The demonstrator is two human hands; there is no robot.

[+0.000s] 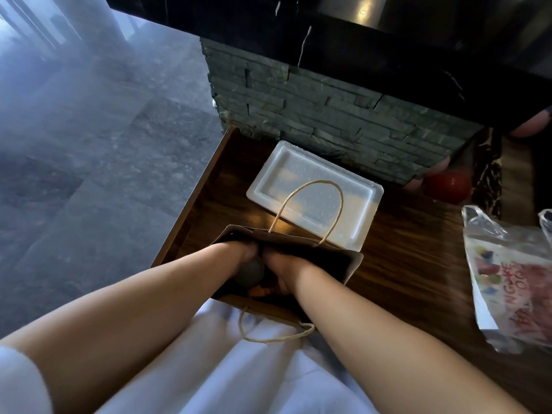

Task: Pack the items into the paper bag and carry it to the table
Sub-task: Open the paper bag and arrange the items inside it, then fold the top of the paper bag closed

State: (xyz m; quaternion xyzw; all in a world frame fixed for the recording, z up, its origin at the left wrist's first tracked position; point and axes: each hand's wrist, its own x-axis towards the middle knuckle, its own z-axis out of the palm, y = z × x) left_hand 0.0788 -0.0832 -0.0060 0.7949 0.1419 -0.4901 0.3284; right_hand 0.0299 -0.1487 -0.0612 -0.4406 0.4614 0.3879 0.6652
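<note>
Bag: the brown paper bag with twisted cord handles (343,264) is stood open at the near left corner of the dark wooden counter (403,264).
Hands: the left hand (239,252) and right hand (280,267) are both sunk inside the bag; whether anything is gripped cannot be told.
Contents: a dark round item (251,271) and something orange are seen, perhaps fruit.
Risk: the paper mouth may be torn or the bag tipped off the near edge by two wrists being pulled out together.
Edges: the floor drops away just left; the white foam tray (313,192) touches the bag behind.
Room: open counter is left to the right, before the clear printed plastic bag (513,285).
</note>
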